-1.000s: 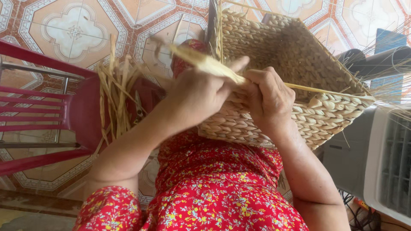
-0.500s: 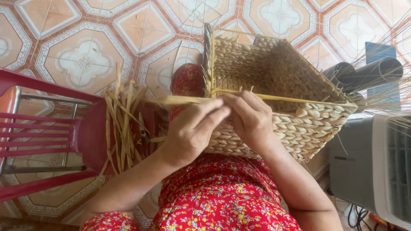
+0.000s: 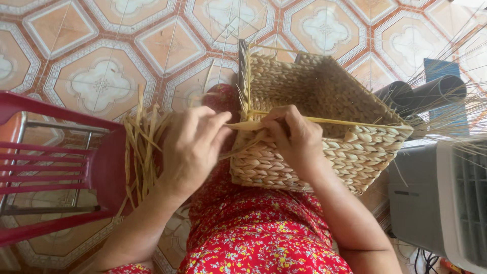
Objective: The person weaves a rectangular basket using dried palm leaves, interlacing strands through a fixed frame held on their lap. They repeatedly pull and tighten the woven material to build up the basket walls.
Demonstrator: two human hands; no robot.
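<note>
Both hands are pinching one flat, pale straw strand (image 3: 243, 125) at the near rim of the woven basket (image 3: 324, 147). The left hand (image 3: 190, 149) is closing thumb and fingers on the strand's loose end, and the right hand (image 3: 294, 137) is clamping it against the rim, fingers curled over the edge into the basket. The strand is running on from the right hand as a thin yellow stem along the rim towards the basket's right corner.

The basket is resting on the person's lap, on the red flowered dress (image 3: 264, 238), tilted with its opening facing up and away. It looks light but stiff, its thick braided walls holding their box shape, so the rim and corners are probably the firm places to grip. The strand seems the opposite: light, pliable, dry, likely to split or kink if bent sharply, so holding it close to the weave, as both hands are doing, looks sensible.

A bundle of loose straw (image 3: 142, 152) is hanging over the edge of a red plastic chair (image 3: 56, 172) at the left. A grey fan housing (image 3: 436, 203) is standing at the right, on the patterned tile floor (image 3: 101, 76).
</note>
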